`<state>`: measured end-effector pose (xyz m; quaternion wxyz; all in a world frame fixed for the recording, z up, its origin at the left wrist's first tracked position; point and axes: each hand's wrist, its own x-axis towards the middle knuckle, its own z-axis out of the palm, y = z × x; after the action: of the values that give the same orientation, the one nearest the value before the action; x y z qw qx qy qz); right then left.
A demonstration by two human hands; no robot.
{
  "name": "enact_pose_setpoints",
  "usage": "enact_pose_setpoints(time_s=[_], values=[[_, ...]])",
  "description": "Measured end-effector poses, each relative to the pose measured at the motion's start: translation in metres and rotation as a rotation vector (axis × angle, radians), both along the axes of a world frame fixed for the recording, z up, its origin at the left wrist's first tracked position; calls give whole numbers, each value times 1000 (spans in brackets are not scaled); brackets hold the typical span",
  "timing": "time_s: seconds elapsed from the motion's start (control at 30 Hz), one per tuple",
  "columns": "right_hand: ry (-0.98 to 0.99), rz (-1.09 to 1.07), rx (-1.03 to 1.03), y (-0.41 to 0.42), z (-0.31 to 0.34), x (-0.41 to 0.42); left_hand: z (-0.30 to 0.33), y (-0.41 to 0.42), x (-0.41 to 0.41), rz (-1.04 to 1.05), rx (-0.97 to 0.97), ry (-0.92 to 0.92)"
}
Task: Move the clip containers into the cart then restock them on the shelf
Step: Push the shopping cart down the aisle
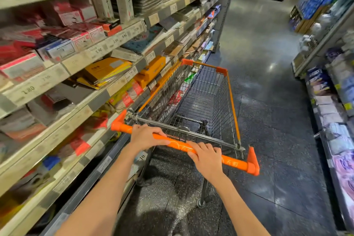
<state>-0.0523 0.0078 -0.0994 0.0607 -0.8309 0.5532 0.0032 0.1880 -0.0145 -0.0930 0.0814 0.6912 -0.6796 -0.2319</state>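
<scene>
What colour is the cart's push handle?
Orange, with a faint printed logo; the handle shows best in the head view, held by both hands.

The shelf (80, 59) on the left runs out past the left and top edges, and its near boxes are smeared by blur, so their print cannot be read. Most price tags (46, 79) are too blurred to make out. Both forearms are cut off by the bottom edge. The handle (232, 163) is partly hidden under the left hand (146, 137) and right hand (206, 158). Goods on the right shelves (334, 120) are blurred, unidentifiable shapes.
</scene>
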Motion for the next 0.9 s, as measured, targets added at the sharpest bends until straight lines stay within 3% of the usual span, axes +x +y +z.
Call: enact_pose_setpoints(time_s=[0.27, 0.47, 0.67, 0.9], values=[[22, -29, 82, 2, 5, -1, 3, 5, -2, -1, 4, 22], [-145, -35, 219, -6, 20, 3, 8, 5, 0, -28, 21, 66], [-275, 57, 71, -21, 42, 34, 22, 2, 15, 20, -53, 391], [-369, 228, -15, -58, 86, 69, 80, -7, 40, 57, -303, 260]])
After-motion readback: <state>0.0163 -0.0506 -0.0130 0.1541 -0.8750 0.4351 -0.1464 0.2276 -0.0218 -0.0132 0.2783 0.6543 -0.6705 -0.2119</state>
